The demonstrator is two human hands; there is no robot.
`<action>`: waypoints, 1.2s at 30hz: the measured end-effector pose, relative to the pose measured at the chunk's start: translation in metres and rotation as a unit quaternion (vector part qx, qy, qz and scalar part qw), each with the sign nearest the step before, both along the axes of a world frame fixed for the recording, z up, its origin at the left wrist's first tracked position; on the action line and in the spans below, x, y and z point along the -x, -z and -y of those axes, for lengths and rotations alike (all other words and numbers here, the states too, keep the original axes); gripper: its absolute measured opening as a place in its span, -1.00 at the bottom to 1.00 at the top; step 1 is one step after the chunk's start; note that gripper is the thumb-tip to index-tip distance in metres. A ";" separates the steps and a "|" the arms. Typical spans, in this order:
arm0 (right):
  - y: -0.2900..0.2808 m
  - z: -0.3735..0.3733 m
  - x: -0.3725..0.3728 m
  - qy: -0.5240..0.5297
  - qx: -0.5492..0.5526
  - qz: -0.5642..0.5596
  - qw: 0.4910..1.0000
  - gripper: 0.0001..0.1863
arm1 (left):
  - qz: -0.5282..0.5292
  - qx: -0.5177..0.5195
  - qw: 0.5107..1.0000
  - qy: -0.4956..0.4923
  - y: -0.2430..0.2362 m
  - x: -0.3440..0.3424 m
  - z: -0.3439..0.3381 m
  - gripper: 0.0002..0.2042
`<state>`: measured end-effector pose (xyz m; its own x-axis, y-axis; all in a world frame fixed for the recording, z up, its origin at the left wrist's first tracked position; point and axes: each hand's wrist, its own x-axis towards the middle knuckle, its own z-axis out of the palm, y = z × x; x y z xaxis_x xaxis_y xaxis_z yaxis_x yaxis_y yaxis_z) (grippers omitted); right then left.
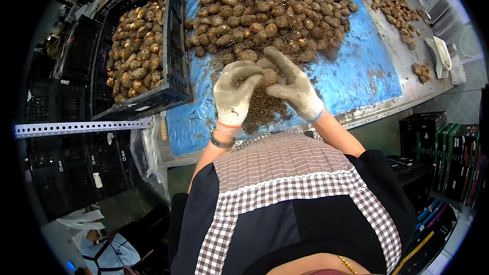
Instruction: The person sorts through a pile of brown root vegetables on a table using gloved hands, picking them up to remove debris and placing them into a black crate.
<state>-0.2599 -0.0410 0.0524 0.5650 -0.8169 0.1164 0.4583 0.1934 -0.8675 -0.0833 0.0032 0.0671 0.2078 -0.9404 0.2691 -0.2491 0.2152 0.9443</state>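
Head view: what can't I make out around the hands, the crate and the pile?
Head view, tuber: partly covered by the left hand and right hand.
Head view, black crate: its bottom is hidden under the heaped tubers.
Head view, pile: its underside is hidden by its own upper layer.

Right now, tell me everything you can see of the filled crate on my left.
The crate is black, looks like plastic, and has an open top and slotted walls, with pale patches on the near one. Brown tubers pile up inside. It sits beside the blue sheet; what supports it isn't clear. Your left hand and right hand are apart from it.
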 end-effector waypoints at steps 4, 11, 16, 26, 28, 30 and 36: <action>0.002 0.002 0.007 -0.038 -0.067 0.072 0.994 -0.12 | 0.048 -0.077 0.983 -0.161 0.004 -0.007 0.011 -0.80; 0.011 0.012 0.020 -0.034 -0.140 0.126 0.982 -0.22 | -0.081 -0.097 0.988 -0.092 0.007 0.003 0.003 -0.76; 0.012 0.015 0.024 -0.030 -0.128 0.100 0.986 -0.14 | -0.083 -0.060 0.995 -0.012 0.002 0.031 0.002 -0.54; 0.008 0.028 0.043 0.042 0.012 -0.010 0.999 -0.08 | -0.048 -0.045 0.998 0.011 -0.004 0.053 0.013 -0.52; 0.006 0.034 0.048 0.036 0.000 0.010 0.999 -0.09 | -0.035 -0.033 0.998 0.027 -0.010 0.056 0.016 -0.52; 0.000 0.041 0.052 0.030 0.024 -0.041 0.998 -0.15 | 0.149 0.002 0.988 0.044 -0.018 0.051 0.025 -0.57; -0.001 0.050 0.050 -0.023 0.005 -0.121 0.992 -0.04 | 0.144 -0.072 0.983 0.083 -0.012 0.042 0.040 -0.71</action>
